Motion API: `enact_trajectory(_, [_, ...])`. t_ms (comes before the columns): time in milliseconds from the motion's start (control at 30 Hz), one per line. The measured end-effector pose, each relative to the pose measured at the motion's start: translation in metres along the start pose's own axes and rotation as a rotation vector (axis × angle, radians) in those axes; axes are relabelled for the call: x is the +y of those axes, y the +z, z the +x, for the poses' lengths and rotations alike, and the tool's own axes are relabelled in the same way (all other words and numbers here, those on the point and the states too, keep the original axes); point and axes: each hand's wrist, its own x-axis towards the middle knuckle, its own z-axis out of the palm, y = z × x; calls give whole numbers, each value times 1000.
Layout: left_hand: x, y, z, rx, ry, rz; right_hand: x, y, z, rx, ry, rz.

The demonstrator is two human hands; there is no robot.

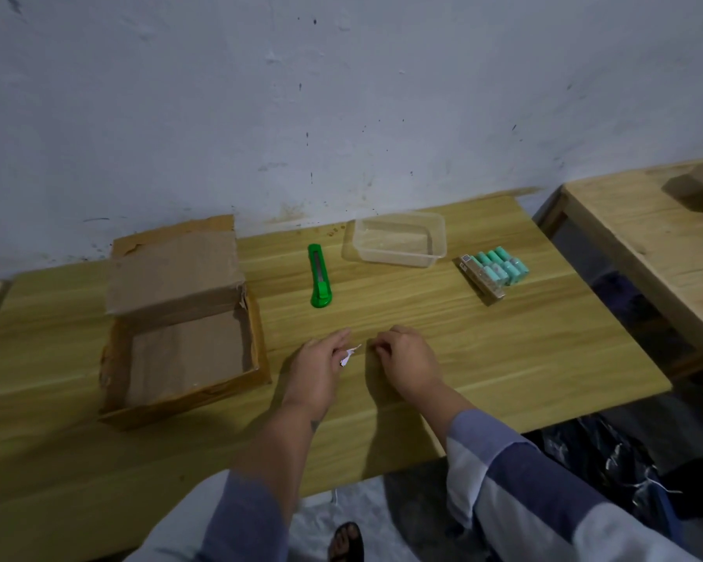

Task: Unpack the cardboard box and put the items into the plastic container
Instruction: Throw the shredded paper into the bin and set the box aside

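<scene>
Clearly the item to move is the pack of mint-green cylinders (pixel 496 271), lying on the wooden table (pixel 504 350) at centre right of the frame, just right of the plastic container (pixel 398 242) and apart from it. It looks light and wrapped in clear film with a card strip along one edge — probably slippery on the film, stiffer at the card, so a pinch across its short sides should hold best. The container is clear, thin-walled and looks empty. At centre left the cardboard box (pixel 183 342) stands open, flap folded back, and its inside shows only bare cardboard. A green utility knife (pixel 319 275) lies between box and container. Low in the middle, the left hand (pixel 319 373) pinches a small white paper scrap (pixel 349 354); the right hand (pixel 406 361) rests knuckles-up with fingers curled under — whether it holds anything I cannot tell.
</scene>
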Motion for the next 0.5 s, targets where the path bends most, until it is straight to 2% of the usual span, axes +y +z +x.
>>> enact_trajectory(100, [-7,-7,-1,-2,39,194,-8,3,1,4,-57,37])
enact_trajectory(200, [-16,-11,-1,-66,93,378,-16,6,3,-61,-184,-5])
enact_trajectory(300, [-19,-11,-4,-110,121,403,-22,11,4,-113,-259,-89])
enact_trajectory(500, [-20,-13,-3,-106,123,392,-24,17,6,-108,-215,-59])
